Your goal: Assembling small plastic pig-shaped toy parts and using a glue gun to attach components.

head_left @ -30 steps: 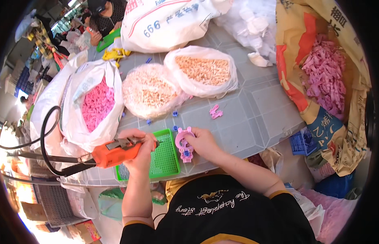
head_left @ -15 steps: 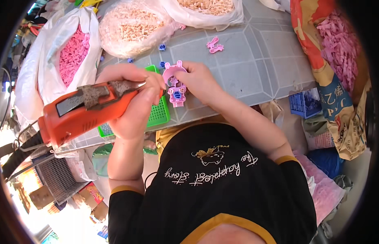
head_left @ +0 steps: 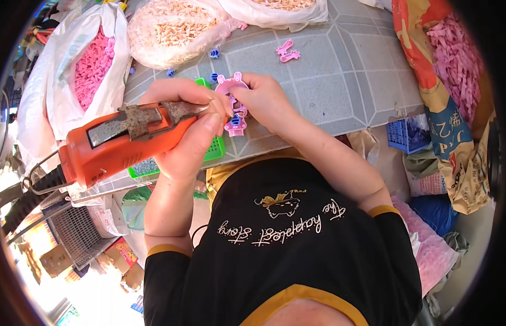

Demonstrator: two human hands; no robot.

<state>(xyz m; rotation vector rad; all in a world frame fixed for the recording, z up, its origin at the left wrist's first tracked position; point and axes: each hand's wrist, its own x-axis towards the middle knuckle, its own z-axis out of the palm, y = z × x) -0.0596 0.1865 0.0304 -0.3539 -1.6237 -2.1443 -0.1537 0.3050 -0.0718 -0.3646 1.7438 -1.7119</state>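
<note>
Plastic part [head_left: 239,110], pink with two knobs atop its ring, was near the front edge of the desk [head_left: 318,81], its ring pinched in the right hand [head_left: 265,100]. The left hand [head_left: 189,148] gripped an orange tool [head_left: 114,155], its tip hidden by the fingers. Under that hand, a green tray [head_left: 215,148] sat at the front edge. Farther back lay blue pieces [head_left: 214,53], pink pieces [head_left: 288,51] and, toward the far edge, a bag [head_left: 141,32] of beige bits.
</note>
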